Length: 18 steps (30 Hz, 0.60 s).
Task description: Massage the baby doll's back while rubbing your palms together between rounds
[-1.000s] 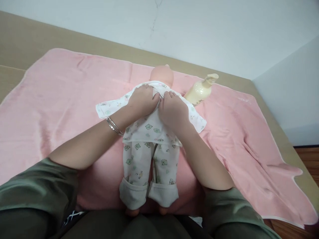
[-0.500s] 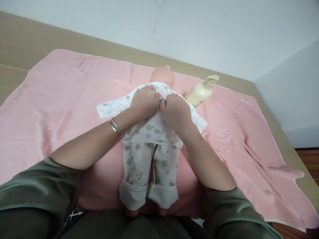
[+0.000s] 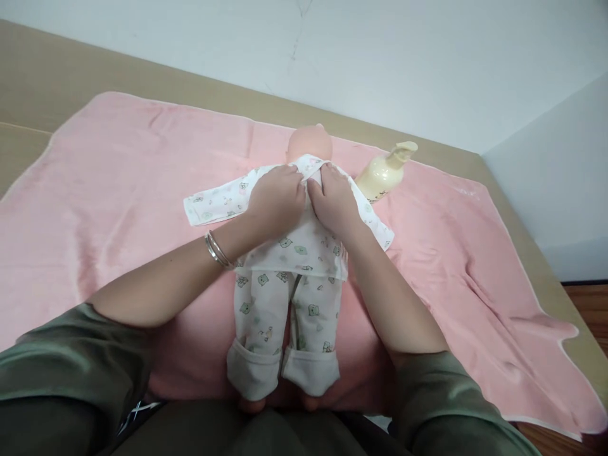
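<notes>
A baby doll [image 3: 310, 142] lies with its head away from me, dressed in a white printed shirt [image 3: 304, 247] and matching trousers [image 3: 266, 310] with rolled cuffs. At the upper chest, my left hand [image 3: 278, 197] is closed on the shirt's front, its fingertips gripping the cloth below the neck. My right hand [image 3: 336, 197] pinches the shirt near the collar on the other side, fingers bent over the fabric. Between the two hands a fold of the neckline shows. The shirt's sleeves spread out to both sides, and what the fingertips hold underneath is partly hidden.
Under the doll a pink blanket [image 3: 142, 158] covers much of the wooden table [image 3: 156, 82]. A cream pump bottle [image 3: 384, 174] leans beside the doll's right-hand sleeve as I see it. White walls [image 3: 403, 63] rise behind and to the right.
My right hand has moved up a little toward the collar, and its fingers sit higher on the cloth. My left hand has turned slightly. The doll and bottle stay in place.
</notes>
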Available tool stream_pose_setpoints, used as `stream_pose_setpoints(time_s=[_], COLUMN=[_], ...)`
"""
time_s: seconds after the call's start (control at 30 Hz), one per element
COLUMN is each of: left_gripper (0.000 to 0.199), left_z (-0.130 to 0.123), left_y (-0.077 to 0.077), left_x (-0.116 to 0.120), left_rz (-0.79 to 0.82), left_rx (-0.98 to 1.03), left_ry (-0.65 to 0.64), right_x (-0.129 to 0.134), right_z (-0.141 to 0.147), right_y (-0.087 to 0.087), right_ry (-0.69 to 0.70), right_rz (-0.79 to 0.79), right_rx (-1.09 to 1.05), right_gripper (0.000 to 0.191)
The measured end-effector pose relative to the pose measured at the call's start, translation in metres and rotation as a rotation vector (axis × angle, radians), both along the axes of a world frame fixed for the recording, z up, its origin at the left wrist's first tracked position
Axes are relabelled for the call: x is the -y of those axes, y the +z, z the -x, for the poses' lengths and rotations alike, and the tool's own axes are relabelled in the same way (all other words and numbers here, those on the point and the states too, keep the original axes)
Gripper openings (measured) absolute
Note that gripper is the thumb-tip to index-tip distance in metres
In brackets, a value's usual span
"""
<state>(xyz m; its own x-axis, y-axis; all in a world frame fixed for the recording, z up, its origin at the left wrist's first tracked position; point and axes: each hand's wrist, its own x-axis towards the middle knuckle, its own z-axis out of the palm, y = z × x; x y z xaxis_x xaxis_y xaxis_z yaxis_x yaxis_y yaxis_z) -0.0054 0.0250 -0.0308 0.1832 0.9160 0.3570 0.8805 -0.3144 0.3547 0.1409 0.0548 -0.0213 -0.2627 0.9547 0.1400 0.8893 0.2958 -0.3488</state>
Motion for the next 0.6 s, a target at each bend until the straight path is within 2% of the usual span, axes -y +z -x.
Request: stream_pose_setpoints(time_s=[0.17,0.3,0.43,0.6], left_gripper=[0.04,0.04,0.038,0.036], left_z=[0.013,0.011,0.008,0.008], left_y=[-0.003,-0.002,-0.002,-0.007], left_x=[-0.024,-0.022,-0.019,-0.021], left_rz=[0.095,0.085,0.075,0.054], left_rx=[0.023,-0.006,0.001,0.01], left_ry=[0.052,0.066,0.091,0.08], right_x=[0.036,0.052,0.038,0.016], right_z=[0.013,0.014,0.008,0.009], right_y=[0.006,0.02,0.026,0.006], right_ry=[0.049,0.117,0.129,-0.006], right_rz=[-0.032,-0.03,0.063,0.04], right_rx=[0.073,0.111,0.052,0.001], right_gripper=[0.062,0.058,0.051,0.057])
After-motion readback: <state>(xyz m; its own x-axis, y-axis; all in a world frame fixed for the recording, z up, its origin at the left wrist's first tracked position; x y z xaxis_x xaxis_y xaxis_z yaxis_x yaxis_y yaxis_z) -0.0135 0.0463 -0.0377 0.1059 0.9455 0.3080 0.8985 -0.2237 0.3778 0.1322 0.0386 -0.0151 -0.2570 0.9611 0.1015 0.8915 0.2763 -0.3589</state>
